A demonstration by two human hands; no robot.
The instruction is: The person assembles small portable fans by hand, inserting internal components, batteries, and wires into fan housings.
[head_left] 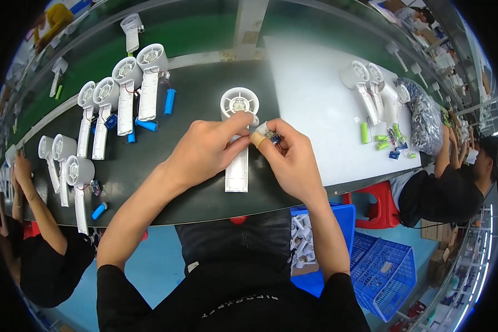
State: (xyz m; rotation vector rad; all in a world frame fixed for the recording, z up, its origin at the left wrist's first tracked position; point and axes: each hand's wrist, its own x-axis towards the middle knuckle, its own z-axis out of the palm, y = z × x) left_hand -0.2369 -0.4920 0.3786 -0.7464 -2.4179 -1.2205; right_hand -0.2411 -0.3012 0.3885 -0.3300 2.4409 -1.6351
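In front of me on the dark bench lies a white handheld fan housing (237,176), with its round head away from me and its open handle toward me. My left hand (207,145) is closed across the neck of the housing, thumb and forefinger pinched; what lies between the tips is hidden. Just to the right, my right hand (293,157) is closed on a small circuit board (272,136), close to the left fingertips. A beige finger cover (257,139) shows on one right fingertip.
Several white fan housings (126,99) with blue battery cells (170,102) lie at left. At right, a white sheet (315,110) bears more housings, green cells (364,132) and a plastic bag (423,122). Blue crates (384,276) stand below. Co-workers sit on both sides.
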